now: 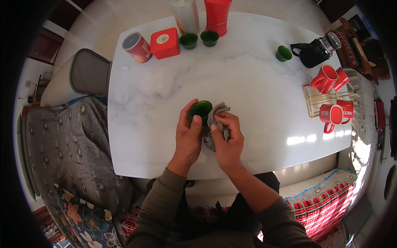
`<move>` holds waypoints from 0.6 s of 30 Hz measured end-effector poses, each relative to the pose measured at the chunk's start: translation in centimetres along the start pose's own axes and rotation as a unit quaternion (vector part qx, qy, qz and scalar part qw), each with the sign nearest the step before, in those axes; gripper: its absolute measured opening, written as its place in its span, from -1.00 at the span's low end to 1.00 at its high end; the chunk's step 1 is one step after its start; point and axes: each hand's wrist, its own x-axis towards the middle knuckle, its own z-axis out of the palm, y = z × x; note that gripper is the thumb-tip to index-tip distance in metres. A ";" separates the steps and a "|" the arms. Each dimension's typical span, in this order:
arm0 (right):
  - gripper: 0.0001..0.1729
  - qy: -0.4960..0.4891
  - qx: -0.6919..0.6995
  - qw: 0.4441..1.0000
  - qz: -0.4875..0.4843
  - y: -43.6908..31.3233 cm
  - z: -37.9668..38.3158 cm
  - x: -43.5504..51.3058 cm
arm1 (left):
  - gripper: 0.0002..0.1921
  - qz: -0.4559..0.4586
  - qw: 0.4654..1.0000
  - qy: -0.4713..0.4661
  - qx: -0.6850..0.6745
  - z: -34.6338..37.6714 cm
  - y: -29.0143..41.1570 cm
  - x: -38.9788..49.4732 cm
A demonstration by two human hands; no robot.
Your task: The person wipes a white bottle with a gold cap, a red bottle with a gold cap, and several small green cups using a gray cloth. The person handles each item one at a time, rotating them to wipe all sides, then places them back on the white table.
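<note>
My left hand holds a small dark green cup above the near part of the white marbled table, its mouth tilted up. A crumpled grey cloth is gripped in my right hand, against the right side of that cup. Two more green cups stand side by side at the table's far edge, and another green cup is at the far right.
Along the far edge are a cylindrical canister, a red box, a silver container and a red container. On the right lie a glass pot in a black cover and red mugs on a gold wire rack.
</note>
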 end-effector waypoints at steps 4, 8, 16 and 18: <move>-0.83 -0.012 0.000 1.000 0.006 -0.5 -0.3 0.7 | -0.13 0.025 0.995 -0.018 0.092 -0.5 -0.4 -0.3; -0.85 -0.002 0.134 0.971 0.196 -1.7 -1.7 3.1 | -0.12 0.008 0.993 -0.079 0.085 -0.8 -0.5 -0.4; -0.83 -0.015 0.029 0.999 0.011 -0.2 -0.6 0.8 | -0.17 0.004 1.000 -0.022 0.000 -0.8 -0.4 0.2; -0.81 -0.024 0.040 0.997 0.057 -0.7 -0.8 1.5 | -0.17 0.009 0.999 -0.040 0.034 -1.0 -0.7 0.0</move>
